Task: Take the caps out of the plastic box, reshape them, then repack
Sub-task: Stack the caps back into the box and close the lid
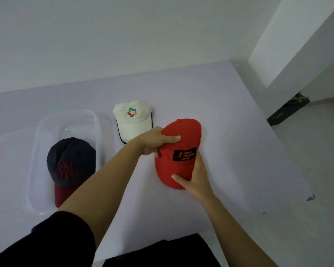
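A red cap [178,132] with a black patch on its front rests on the pale table, right of centre. My left hand [154,140] grips its left side, thumb across the crown. My right hand [196,177] holds the brim at the near end. A white cap [132,120] with a coloured logo lies flat just behind my left hand. A dark grey cap [69,160] with a maroon brim sits inside the clear plastic box [102,132] on the left.
The clear box lid [8,151] lies to the left of the box. The table's right edge [289,151] drops to a light floor, where a dark object [287,108] stands near a white wall. My dark sleeve and lap fill the bottom.
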